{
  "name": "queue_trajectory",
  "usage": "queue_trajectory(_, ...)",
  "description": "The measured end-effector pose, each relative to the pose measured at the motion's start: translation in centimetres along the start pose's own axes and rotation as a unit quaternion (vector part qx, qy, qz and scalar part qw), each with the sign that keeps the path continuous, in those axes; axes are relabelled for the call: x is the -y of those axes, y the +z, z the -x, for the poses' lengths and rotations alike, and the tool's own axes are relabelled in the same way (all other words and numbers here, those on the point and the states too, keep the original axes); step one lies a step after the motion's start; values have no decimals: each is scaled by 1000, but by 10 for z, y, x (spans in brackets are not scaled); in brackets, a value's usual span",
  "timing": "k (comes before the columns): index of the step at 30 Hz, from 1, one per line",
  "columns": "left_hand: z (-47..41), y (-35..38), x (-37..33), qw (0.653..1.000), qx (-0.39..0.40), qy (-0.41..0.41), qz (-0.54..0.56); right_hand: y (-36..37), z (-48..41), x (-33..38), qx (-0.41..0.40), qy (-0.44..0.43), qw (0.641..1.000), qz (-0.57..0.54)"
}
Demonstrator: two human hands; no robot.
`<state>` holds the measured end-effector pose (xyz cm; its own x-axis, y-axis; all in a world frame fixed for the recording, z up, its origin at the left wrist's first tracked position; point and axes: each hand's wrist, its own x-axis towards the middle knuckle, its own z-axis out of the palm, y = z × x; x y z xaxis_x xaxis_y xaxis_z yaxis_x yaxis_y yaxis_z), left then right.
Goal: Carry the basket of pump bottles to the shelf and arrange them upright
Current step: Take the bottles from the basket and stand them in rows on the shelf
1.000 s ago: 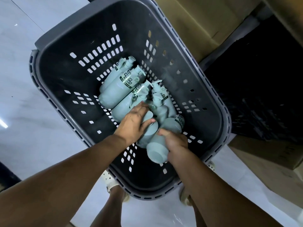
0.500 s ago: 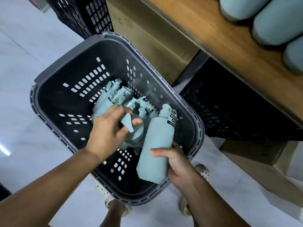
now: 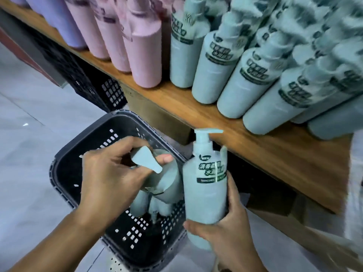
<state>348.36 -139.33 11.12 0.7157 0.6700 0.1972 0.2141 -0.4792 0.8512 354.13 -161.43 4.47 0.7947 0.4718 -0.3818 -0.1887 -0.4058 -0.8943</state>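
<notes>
The dark grey basket (image 3: 64,169) sits on the floor below the wooden shelf (image 3: 265,154). My right hand (image 3: 231,232) grips a pale green pump bottle (image 3: 204,195) upright by its lower body, above the basket's right rim and just below the shelf edge. My left hand (image 3: 112,177) holds a second green bottle (image 3: 167,179) by its pump head, lifted over the basket with its body hanging down and to the right. A few more green bottles (image 3: 141,205) lie in the basket beneath it, partly hidden by my left hand.
On the shelf stand rows of green bottles (image 3: 253,83) at the right and pink bottles (image 3: 145,52) at the left, with purple ones (image 3: 59,18) further left. Black crates (image 3: 110,91) and a cardboard box (image 3: 161,118) sit under the shelf. White tiled floor (image 3: 29,173) lies to the left.
The view has swung up from the basket to the shelf. My right hand has raised its bottle upright out of the basket. My left hand has lifted another bottle by its pump head.
</notes>
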Motion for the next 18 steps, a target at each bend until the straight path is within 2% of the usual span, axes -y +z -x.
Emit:
queue_trajectory(4,-30,24,-71,999,-6,8,46,-54,4,30,-133,-51,990,-6)
queue_trajectory(9,-51,78,-154,994,14,85,60,-132,-9,59,-271,-113,955,37)
queue_trajectory(12,-60,112,-196,991,15,116,69,-171,-20,70,-314,-157,934,72)
queue_trajectory(18,-55,179,-232,990,42,116,61,-226,-34,62,-371,-211,903,48)
